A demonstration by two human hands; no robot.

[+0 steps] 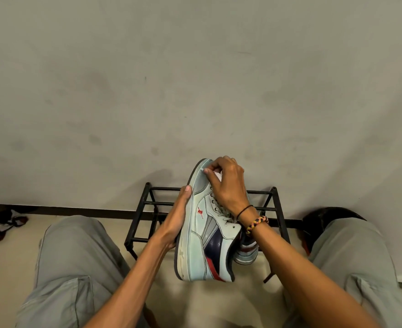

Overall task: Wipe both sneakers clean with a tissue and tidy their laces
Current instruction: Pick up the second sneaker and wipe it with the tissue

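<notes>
I see a stained grey wall (195, 79) filling most of the view, with a dark baseboard (77, 210) along its foot and a pale floor (207, 299) below. My knees in grey trousers (77, 261) spread to either side. Between them stands a black metal shoe rack (275, 209) against the wall. In front of the rack I hold a light blue sneaker (200, 245) up on its side, toe pointing up toward the wall, heel toward me, with navy and red panels near the heel. My left hand (175, 221) lies flat along the sole, fingers straight, thumb tip at the sole's edge near the toe. My right hand (226, 183) is over the toe and the laces (218, 207), its fingers curled and pinching a white tissue (217, 175) against the toe cap. A second sneaker (247, 253) sits on the rack just behind the held one, mostly hidden by it and by my right wrist. That wrist wears a thin black band (245, 210) and a braided bracelet (258, 224). At the far left, some dark sandals (8, 221) lie on the floor by the baseboard.
</notes>
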